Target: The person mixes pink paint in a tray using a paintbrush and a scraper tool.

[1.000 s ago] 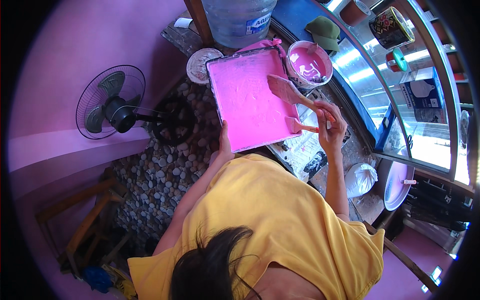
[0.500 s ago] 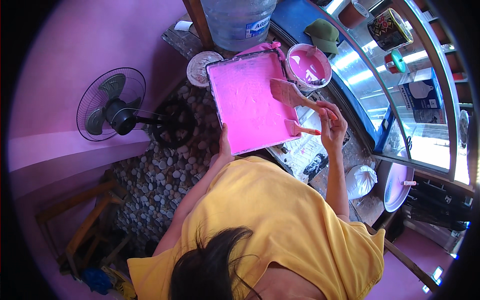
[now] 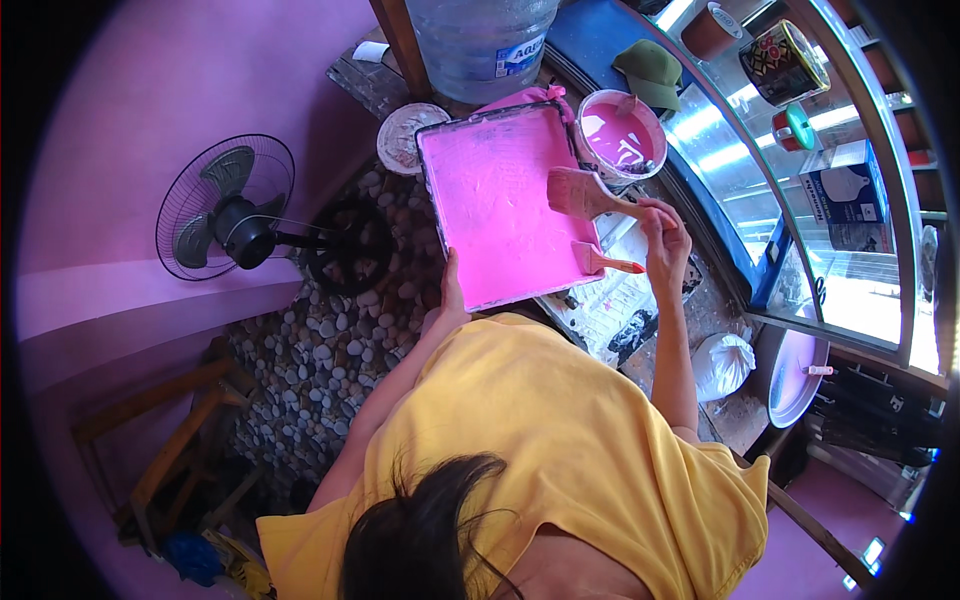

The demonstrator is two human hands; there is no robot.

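A shallow paint tray [image 3: 505, 215] spread with pink paint is tilted in front of me. My left hand [image 3: 454, 284] is closed on its near left edge, thumb over the rim and the other fingers hidden beneath. Between the fingers of my right hand [image 3: 667, 242] is the wooden handle of a wide paintbrush [image 3: 590, 194]. Its paint-stained bristles are over the tray's right side; whether they touch the paint I cannot tell. A smaller paintbrush [image 3: 606, 260] with a red handle rests across the tray's right edge. Just beyond stands a bucket of pink paint [image 3: 622, 135].
A round paint-crusted lid [image 3: 405, 138] and a large clear water bottle [image 3: 478, 50] are at the back. A glass display case [image 3: 800, 200] and a green cap [image 3: 648, 75] are on the right. To the left, a black fan [image 3: 238, 228] stands over pebbled floor [image 3: 330, 350].
The wide paintbrush has turned a little in my right hand, its bristles shifting slightly nearer me and to the right. My left hand keeps its hold on the tray.
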